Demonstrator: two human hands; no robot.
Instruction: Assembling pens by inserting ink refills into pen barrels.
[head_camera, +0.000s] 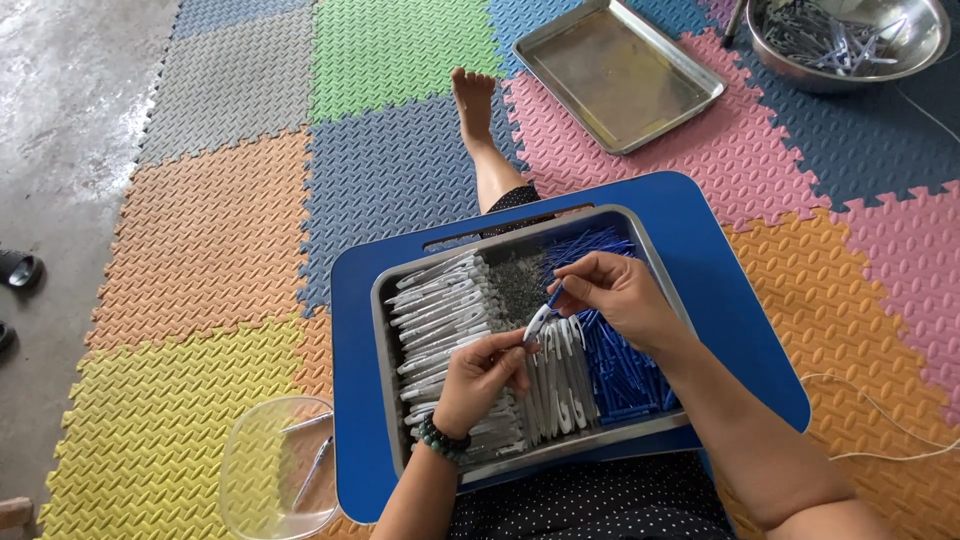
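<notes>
On a blue lap table (720, 270) sits a metal tray (382, 330) filled with white pen barrels (440, 310) at the left, small dark springs (518, 285) in the middle and blue pen refills (615, 370) at the right. My left hand (480, 375), with a green bead bracelet on the wrist, grips a white pen barrel (537, 325) over the tray. My right hand (615, 290) pinches a blue refill (553, 297) whose end meets the barrel's tip.
An empty metal tray (617, 70) and a steel bowl (850, 40) of assembled pens lie on the coloured foam mats ahead. A clear plastic container (275, 465) with two pens stands at my left. My bare foot (473, 105) stretches forward. A cord (880, 410) lies at right.
</notes>
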